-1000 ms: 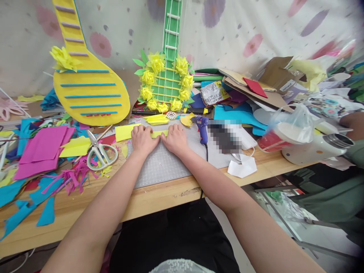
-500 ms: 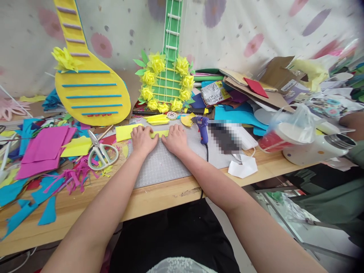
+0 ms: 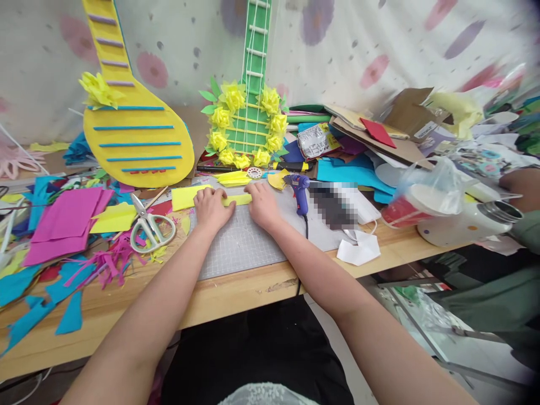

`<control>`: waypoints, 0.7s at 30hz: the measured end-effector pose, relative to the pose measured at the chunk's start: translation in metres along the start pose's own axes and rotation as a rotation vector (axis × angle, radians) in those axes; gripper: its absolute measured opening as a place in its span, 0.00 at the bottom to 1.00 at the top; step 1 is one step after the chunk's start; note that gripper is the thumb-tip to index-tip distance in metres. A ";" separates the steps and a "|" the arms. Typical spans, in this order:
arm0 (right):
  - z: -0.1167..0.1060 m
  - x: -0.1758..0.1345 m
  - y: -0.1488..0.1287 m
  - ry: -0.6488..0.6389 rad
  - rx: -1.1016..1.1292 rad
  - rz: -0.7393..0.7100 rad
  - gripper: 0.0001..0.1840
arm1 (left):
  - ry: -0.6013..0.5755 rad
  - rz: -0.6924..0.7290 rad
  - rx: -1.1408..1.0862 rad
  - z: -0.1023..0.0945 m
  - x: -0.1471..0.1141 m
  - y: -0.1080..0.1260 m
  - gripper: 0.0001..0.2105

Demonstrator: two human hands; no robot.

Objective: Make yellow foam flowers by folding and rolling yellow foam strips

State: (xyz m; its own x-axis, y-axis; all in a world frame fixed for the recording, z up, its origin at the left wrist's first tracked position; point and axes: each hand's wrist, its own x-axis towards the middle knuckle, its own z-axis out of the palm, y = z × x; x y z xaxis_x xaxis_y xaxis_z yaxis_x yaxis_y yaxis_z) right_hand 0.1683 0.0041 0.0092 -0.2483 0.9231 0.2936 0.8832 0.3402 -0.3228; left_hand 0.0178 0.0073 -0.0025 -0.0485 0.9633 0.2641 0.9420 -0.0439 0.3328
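A folded strip of yellow paper lies across the grey cutting mat. My left hand grips the strip's left part, fingers curled over it and thumb at its near edge. On the right end rests my right hand, its fingers bent down over the paper and partly hiding it. Another yellow paper piece shows just left of my left hand. Right of my right hand is a purple hot glue gun, with a yellow petal-like piece by its nozzle.
Scissors lie left of the mat among magenta sheets and blue scraps. Behind stand a yellow paper instrument and a green one with yellow flowers. At right are a bagged cup, a jug and another person's arm.
My right hand has slid a little to the right along the yellow strip, so more of it shows between my hands. My left hand stays in place.
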 end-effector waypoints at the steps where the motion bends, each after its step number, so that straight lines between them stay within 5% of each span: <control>1: 0.003 0.000 0.000 -0.016 0.070 -0.065 0.20 | 0.002 0.001 0.005 0.000 0.000 0.000 0.13; 21: 0.016 0.004 0.011 -0.057 0.530 0.073 0.22 | -0.011 -0.069 -0.057 -0.005 0.000 -0.009 0.16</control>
State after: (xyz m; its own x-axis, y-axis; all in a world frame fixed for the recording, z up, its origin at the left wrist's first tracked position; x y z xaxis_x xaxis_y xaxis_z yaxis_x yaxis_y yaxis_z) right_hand 0.1704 0.0145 -0.0076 -0.2277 0.9510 0.2092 0.5807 0.3051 -0.7548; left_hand 0.0072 0.0061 -0.0007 -0.1088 0.9675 0.2284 0.9161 0.0083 0.4010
